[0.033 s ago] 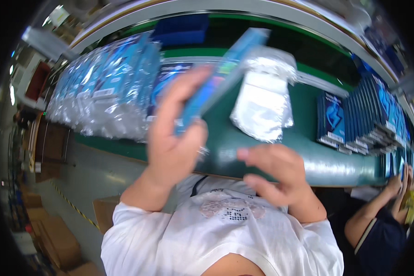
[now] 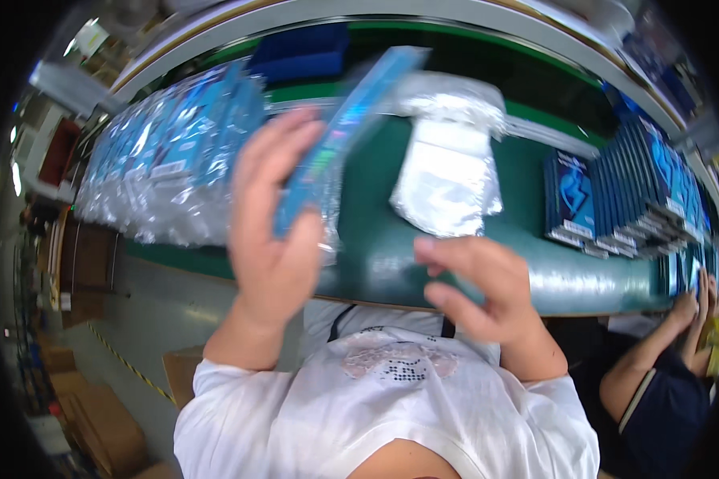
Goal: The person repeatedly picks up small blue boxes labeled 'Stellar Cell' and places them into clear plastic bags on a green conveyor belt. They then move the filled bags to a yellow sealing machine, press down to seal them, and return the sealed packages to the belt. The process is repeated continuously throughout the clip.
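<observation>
My left hand grips a flat blue box between thumb and fingers, tilted with its narrow side toward me. Clear plastic film shows along the box; motion blurs both. Nothing is in my right hand, its thumb and fingers apart, over the front part of the green table. Just beyond it lies a pile of clear plastic bags. Left of my left hand stands a row of blue boxes in clear bags, partly hidden by that hand.
Unbagged dark blue boxes stand in a row at the right. A blue bin is at the back. Far right, another person's hands work at the table. Cardboard boxes lie on the floor at left.
My left hand has moved left with the blue box, closer to the bagged row. My right hand has stayed almost in place with its fingers apart.
</observation>
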The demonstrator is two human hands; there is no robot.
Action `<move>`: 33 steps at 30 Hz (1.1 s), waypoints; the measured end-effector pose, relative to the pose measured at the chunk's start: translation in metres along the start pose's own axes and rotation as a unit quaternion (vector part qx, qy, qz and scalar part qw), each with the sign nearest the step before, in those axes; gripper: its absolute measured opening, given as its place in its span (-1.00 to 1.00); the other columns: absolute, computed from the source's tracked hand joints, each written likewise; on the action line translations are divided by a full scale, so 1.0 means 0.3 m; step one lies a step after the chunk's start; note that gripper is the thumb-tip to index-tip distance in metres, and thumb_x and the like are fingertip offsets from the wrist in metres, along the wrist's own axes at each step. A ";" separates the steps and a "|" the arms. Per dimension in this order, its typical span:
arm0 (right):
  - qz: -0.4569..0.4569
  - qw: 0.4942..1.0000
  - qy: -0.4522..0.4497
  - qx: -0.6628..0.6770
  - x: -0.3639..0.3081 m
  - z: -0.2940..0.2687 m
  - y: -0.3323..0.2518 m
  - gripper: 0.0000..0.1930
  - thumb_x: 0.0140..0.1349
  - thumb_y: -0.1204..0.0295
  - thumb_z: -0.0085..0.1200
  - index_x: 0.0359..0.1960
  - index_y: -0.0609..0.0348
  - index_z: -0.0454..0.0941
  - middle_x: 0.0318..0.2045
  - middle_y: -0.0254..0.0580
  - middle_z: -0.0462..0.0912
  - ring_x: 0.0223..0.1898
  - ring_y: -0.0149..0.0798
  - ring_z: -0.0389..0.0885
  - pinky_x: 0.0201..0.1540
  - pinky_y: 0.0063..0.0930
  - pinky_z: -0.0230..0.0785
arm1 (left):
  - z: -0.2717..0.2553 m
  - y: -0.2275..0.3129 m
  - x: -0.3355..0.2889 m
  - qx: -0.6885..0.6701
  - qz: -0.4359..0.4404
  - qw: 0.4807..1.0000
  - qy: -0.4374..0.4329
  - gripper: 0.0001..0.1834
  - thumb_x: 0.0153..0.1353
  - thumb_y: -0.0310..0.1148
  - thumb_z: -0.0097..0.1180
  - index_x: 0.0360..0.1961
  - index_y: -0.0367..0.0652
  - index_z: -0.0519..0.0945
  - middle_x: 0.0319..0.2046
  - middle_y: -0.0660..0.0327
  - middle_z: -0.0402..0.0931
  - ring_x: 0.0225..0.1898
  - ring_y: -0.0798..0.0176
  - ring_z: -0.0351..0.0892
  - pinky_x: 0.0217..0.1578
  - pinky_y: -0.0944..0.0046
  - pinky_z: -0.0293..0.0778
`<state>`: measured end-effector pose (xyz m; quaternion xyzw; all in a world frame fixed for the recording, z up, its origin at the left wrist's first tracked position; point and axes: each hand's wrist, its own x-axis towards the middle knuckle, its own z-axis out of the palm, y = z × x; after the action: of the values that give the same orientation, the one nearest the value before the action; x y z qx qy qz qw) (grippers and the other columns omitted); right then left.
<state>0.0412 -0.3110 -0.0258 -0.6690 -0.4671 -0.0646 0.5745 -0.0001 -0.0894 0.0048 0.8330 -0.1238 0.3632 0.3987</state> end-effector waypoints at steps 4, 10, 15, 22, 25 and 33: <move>0.051 0.989 0.070 -0.121 -0.007 -0.102 0.088 -0.74 0.06 0.58 0.13 -0.16 0.26 0.59 -0.41 -0.08 0.61 -0.48 -0.19 0.56 -0.44 -0.50 0.37 | -0.045 -0.025 -0.045 0.196 -0.079 0.974 -0.077 -0.48 0.00 -0.61 -0.11 0.09 -0.36 0.40 0.15 -0.06 0.28 0.21 -0.07 0.26 0.21 0.11 0.16; 0.209 0.828 0.174 -0.491 -0.046 -0.326 0.312 -0.53 0.05 0.37 0.20 -0.03 0.40 0.46 -0.12 0.07 0.54 -0.03 -0.05 0.49 -0.03 -0.26 0.33 | -0.008 -0.019 -0.052 0.300 -0.088 0.939 -0.145 -0.49 0.15 -0.48 0.00 0.18 -0.32 0.33 0.25 -0.05 0.17 0.34 -0.11 0.02 0.28 0.04 0.00; 0.219 0.750 0.060 -0.622 -0.129 -0.313 0.342 -0.34 -0.07 0.26 0.28 0.05 0.44 0.39 0.13 0.16 0.36 0.19 0.10 0.30 0.22 -0.10 0.12 | 0.093 0.081 -0.039 0.144 -0.008 0.970 -0.194 -0.56 0.10 -0.53 0.06 0.07 -0.25 0.46 0.18 0.03 0.30 0.29 -0.02 0.14 0.25 0.05 0.03; 0.310 0.736 0.086 -0.596 -0.116 -0.359 0.314 -0.34 -0.05 0.22 0.26 0.15 0.10 0.41 0.13 0.28 0.32 0.13 0.21 0.32 0.17 -0.10 0.19 | 0.287 -0.077 -0.074 0.174 0.082 0.920 -0.342 -0.67 -0.02 -0.58 0.11 -0.17 -0.10 0.60 -0.05 0.18 0.48 0.02 0.05 0.38 0.02 0.08 0.25; 0.340 0.764 0.060 -0.546 -0.096 -0.338 0.246 -0.41 -0.05 0.21 0.27 0.11 -0.09 0.48 0.00 0.24 0.41 0.06 0.22 0.37 0.11 -0.09 0.24 | 0.304 -0.114 -0.057 0.147 0.049 0.935 -0.320 -0.76 0.01 -0.58 0.10 -0.25 -0.15 0.61 -0.26 0.20 0.50 -0.12 0.10 0.42 -0.08 0.12 0.29; 0.288 0.900 0.310 -0.108 -0.106 -0.255 0.176 -0.41 0.08 0.13 0.19 0.14 0.09 0.41 -0.24 -0.11 0.50 -0.32 -0.28 0.49 -0.31 -0.42 0.38 | 0.329 -0.072 -0.040 0.063 -0.035 0.964 -0.256 -0.77 0.10 -0.60 0.05 -0.17 -0.26 0.55 -0.30 0.11 0.38 -0.18 0.06 0.39 -0.15 0.17 0.34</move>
<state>0.0948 -0.3867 -0.0576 -0.7785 -0.0427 -0.1510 0.6077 0.0520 -0.1506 -0.0574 0.9256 -0.1688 0.1304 0.3126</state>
